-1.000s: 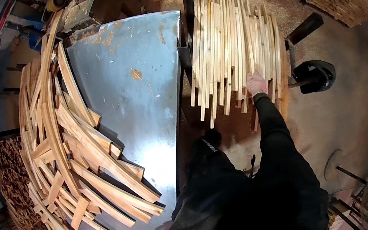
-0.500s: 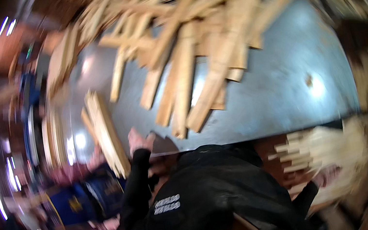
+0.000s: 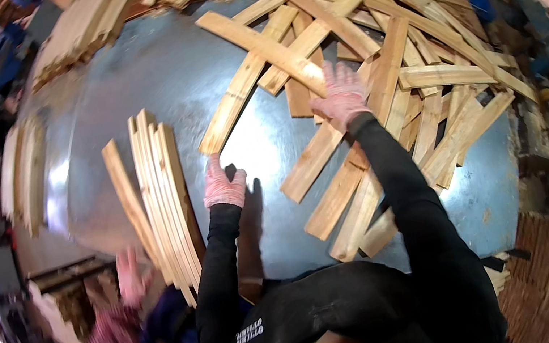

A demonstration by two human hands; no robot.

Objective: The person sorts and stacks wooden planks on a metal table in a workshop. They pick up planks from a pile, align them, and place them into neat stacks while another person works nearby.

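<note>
Sheet metal covered the tabletop (image 3: pixel 127 87), grey and shiny, with workshop clutter blurred beyond its edges. Loose wooden slats (image 3: pixel 372 59) lay criss-crossed over the far and right side, reaching the right edge. A neat stack of slats (image 3: pixel 162 191) lay at the near left, its ends overhanging the near edge. Between stack and pile the metal was bare. The left hand (image 3: pixel 223 186), in a pink glove, rested on that bare metal just right of the stack, fingers loosely curled, gripping nothing I could see. The right hand (image 3: pixel 340 95), gloved too, lay spread flat on the loose slats near the middle, holding none. Another person's hand (image 3: pixel 128 276) showed blurred off the near left edge
</note>
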